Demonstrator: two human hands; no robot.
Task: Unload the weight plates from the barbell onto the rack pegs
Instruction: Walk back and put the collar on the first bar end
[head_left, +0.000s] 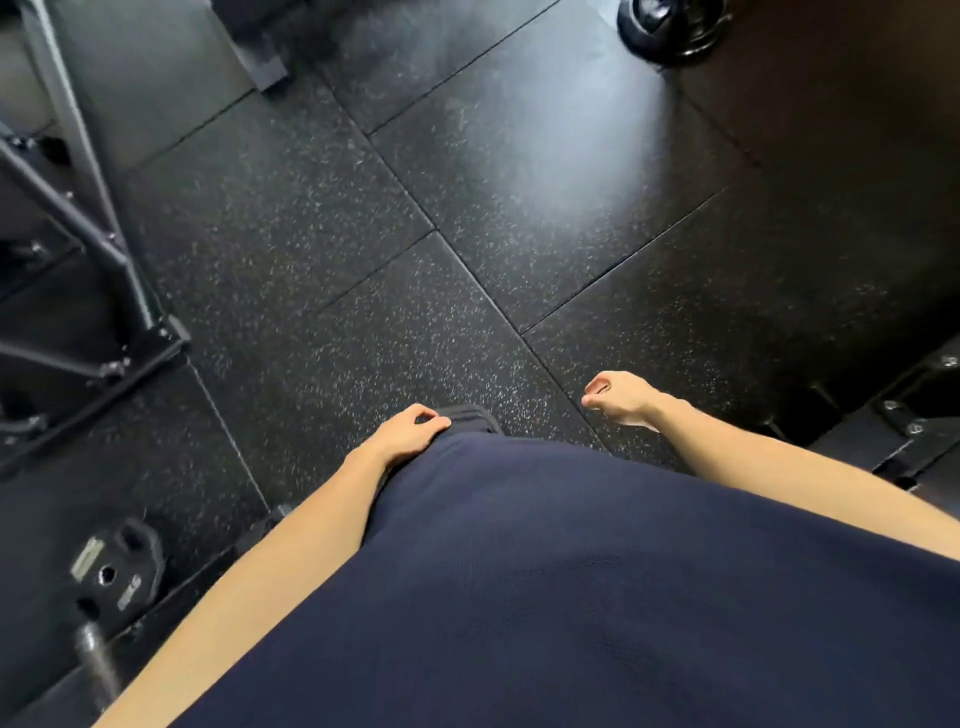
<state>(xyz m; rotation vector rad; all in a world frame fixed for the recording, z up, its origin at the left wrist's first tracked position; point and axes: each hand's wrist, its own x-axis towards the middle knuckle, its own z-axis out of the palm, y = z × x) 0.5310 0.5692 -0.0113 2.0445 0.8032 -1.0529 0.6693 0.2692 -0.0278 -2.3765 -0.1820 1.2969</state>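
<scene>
A: What sits on the peg?

B: A small black round weight plate with grip holes (111, 571) sits on a knurled steel peg (96, 662), at the lower left of the speckled black rubber floor tiles (415, 234). Another black round plate (670, 26) lies at the far right top edge of that floor; whether it rests on anything I cannot tell.

A: And the hands?

B: Both hold nothing. The left hand (410, 431) lies against the navy blue shirt (571, 571), fingers loosely curled. The right hand (621, 397) hangs free over the floor, fingers loosely curled too.

A: What else is around?

B: A dark grey steel rack frame with bolted braces (78, 234) stands along the floor's left side, and black bolted steel feet (904, 421) at its right edge. A dark shoe (470, 415) shows just beyond the shirt.
</scene>
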